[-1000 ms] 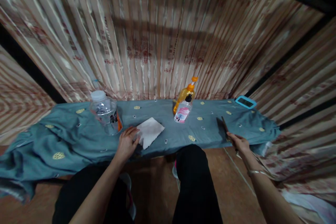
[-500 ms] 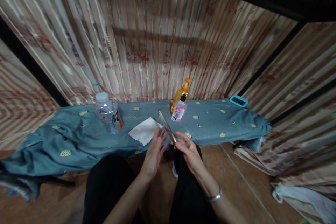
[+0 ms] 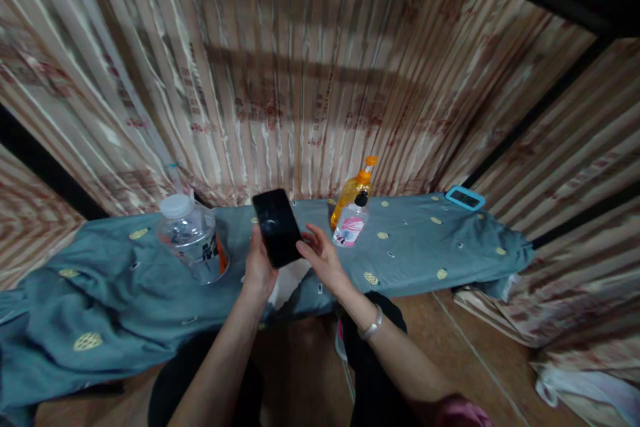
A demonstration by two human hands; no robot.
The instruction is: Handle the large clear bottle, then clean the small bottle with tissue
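Observation:
A black smartphone [image 3: 277, 227] is held up over the bench, its dark screen turned towards me and slightly tilted. My left hand [image 3: 259, 272] grips its lower left edge, the fingers mostly hidden behind it. At the lower right edge, my right hand [image 3: 324, 259] has its thumb on the phone and its other fingers bent beside it. Below the phone a white cloth [image 3: 289, 285] lies on the bench, partly covered by phone and hand. To the right stand a clear pump bottle [image 3: 351, 227] with a pink label and an orange pump bottle [image 3: 346, 197] behind it.
A large clear plastic jar [image 3: 193, 243] with a white lid stands on the left of the bench, which has a blue-green cover [image 3: 410, 260]. A blue-framed device [image 3: 465, 198] lies at the far right. Pleated curtains [image 3: 300, 80] hang behind and beside the bench.
The phone has turned from edge-on to screen facing me and moved left and up. My left hand has closed on it. My right hand has moved left with it.

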